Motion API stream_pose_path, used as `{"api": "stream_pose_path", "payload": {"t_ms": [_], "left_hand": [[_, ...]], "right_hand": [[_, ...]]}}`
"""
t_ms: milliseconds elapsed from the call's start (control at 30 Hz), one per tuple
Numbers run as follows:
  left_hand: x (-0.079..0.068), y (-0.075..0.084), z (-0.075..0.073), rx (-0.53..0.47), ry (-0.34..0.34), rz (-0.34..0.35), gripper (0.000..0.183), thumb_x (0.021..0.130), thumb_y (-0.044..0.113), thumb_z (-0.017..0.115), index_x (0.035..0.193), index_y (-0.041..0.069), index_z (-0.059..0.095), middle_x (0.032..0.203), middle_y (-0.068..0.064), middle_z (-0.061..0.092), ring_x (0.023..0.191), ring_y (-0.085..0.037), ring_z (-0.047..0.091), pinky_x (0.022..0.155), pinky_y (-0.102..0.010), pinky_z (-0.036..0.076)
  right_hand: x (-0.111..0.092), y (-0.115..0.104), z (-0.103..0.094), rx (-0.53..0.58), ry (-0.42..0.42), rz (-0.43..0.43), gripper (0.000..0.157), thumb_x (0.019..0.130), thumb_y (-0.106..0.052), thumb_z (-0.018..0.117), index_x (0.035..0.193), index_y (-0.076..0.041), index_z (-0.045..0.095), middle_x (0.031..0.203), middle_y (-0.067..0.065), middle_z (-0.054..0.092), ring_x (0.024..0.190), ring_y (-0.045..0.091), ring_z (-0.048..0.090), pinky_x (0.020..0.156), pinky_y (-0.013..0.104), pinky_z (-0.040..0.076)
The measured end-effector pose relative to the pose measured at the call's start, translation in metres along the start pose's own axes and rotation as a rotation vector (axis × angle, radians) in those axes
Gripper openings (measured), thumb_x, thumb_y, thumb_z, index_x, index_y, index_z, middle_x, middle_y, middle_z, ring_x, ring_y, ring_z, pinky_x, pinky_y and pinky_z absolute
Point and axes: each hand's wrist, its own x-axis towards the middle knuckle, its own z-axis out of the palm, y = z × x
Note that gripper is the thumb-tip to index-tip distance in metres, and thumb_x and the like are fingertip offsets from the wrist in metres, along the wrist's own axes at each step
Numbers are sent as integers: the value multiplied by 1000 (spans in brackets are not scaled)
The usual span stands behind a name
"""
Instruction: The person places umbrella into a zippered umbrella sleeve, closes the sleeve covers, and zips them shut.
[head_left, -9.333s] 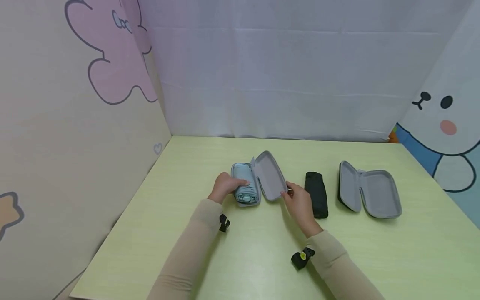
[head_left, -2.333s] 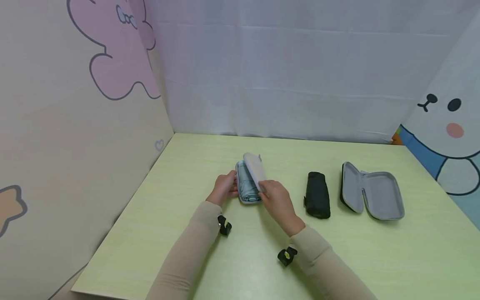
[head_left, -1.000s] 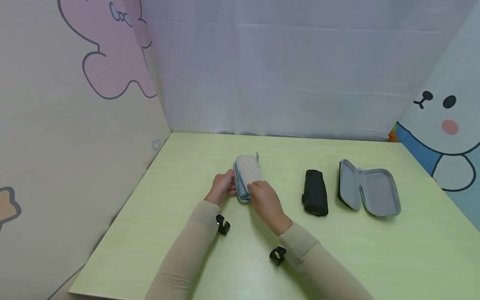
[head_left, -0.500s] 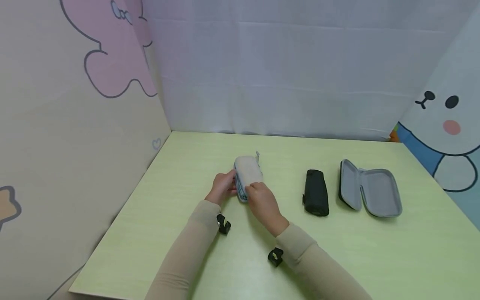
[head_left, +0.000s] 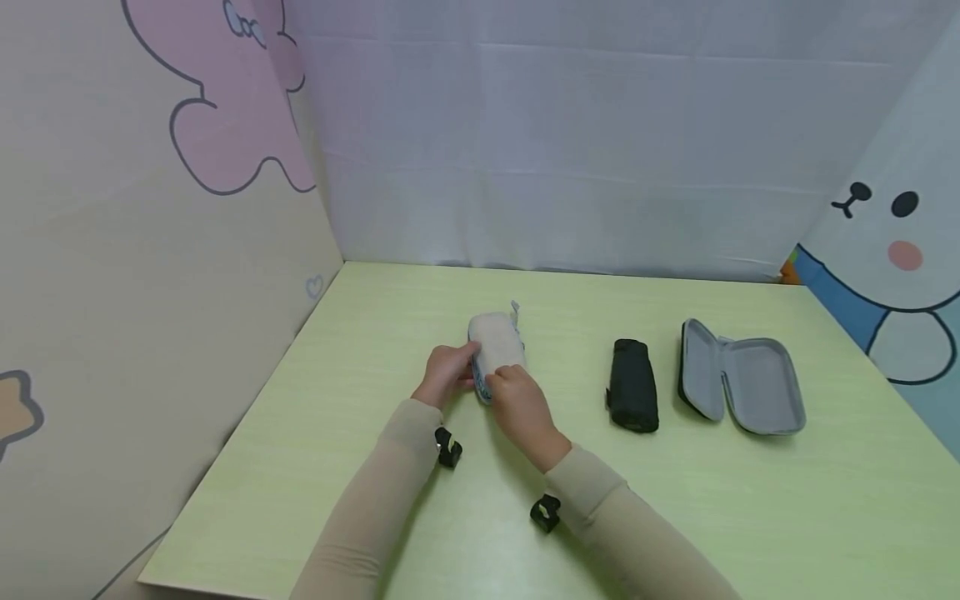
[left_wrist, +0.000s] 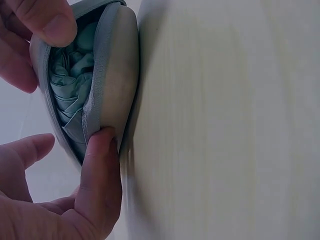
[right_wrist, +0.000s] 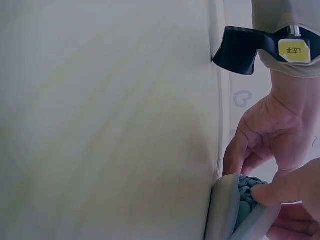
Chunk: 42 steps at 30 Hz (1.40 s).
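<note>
A small zip case, beige outside with a grey lining, lies on the table with its lid partly down. Inside, a bundle of folded teal fabric, resembling a folded umbrella, shows through the gap. My left hand steadies the case from its left side, thumb by the lid and a finger against the lower shell. At the near end, my right hand grips the lid. In the right wrist view the right thumb reaches into the gap against the fabric, with fingers on the lid's outside.
Right of the hands lies a black rolled bundle, like a folded umbrella. Beyond it a second case lies open with its grey lining upward. The pale green table meets a wall on the left and a white curtain behind.
My right hand has swung the lid leftward and down over the teal bundle, moving left with it. Earlier the left thumb lay on the bundle; now it is at the lid's edge.
</note>
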Motion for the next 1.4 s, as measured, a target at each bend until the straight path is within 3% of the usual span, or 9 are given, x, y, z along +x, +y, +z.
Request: {"api": "stream_pose_path", "payload": {"t_ms": [267, 767, 1167, 1300, 1400], "left_hand": [[2, -1, 1, 27, 10, 14, 42, 84, 27, 66, 107, -7, 56, 90, -13, 61, 69, -17, 62, 62, -27, 54], [0, -2, 0, 29, -13, 35, 43, 80, 27, 72, 103, -7, 59, 94, -14, 61, 71, -18, 63, 63, -28, 53], [3, -2, 4, 79, 1, 33, 47, 75, 28, 77, 99, -7, 59, 88, -12, 62, 70, -15, 61, 62, -24, 52], [4, -2, 5, 138, 19, 28, 47, 74, 31, 77, 97, -6, 60, 84, -10, 61, 68, -14, 59, 59, -22, 50], [5, -2, 7, 179, 24, 32, 47, 75, 32, 76, 96, -6, 61, 83, -9, 60, 68, -14, 57, 58, -23, 49]], "right_hand": [[1, -2, 1, -28, -40, -5, 15, 69, 12, 68, 79, 0, 67, 74, 9, 61, 67, 22, 54, 62, 30, 48], [1, -1, 4, -5, -30, -34, 14, 69, 11, 68, 74, -2, 64, 72, 9, 58, 67, 24, 54, 61, 32, 47], [-1, 0, 3, 5, -71, -29, 14, 73, 8, 67, 83, 0, 63, 80, 10, 63, 71, 24, 55, 65, 33, 48], [-1, 2, 0, 47, -108, -21, 12, 72, 7, 65, 79, -2, 61, 79, 9, 62, 72, 25, 56, 66, 35, 48], [0, 7, -6, 176, -146, 64, 12, 75, 3, 65, 86, -1, 65, 84, 9, 65, 79, 26, 59, 71, 37, 49]]}}
